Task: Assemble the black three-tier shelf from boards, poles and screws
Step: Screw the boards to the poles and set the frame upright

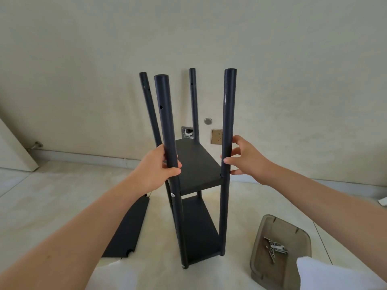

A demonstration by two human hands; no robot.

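In the head view the half-built shelf [199, 185] stands upright on the tiled floor [261, 197] near the wall, with two boards fixed between four poles; the left hand [156, 170] is wrapped around the near left pole [167, 126]. The right hand [247, 156] rests its loosely spread fingertips against the near right pole [228, 122] without closing around it. A loose board [127, 229] lies flat on the floor left of the shelf, and a tray [280, 248] holding screws [275, 248] sits to its right.
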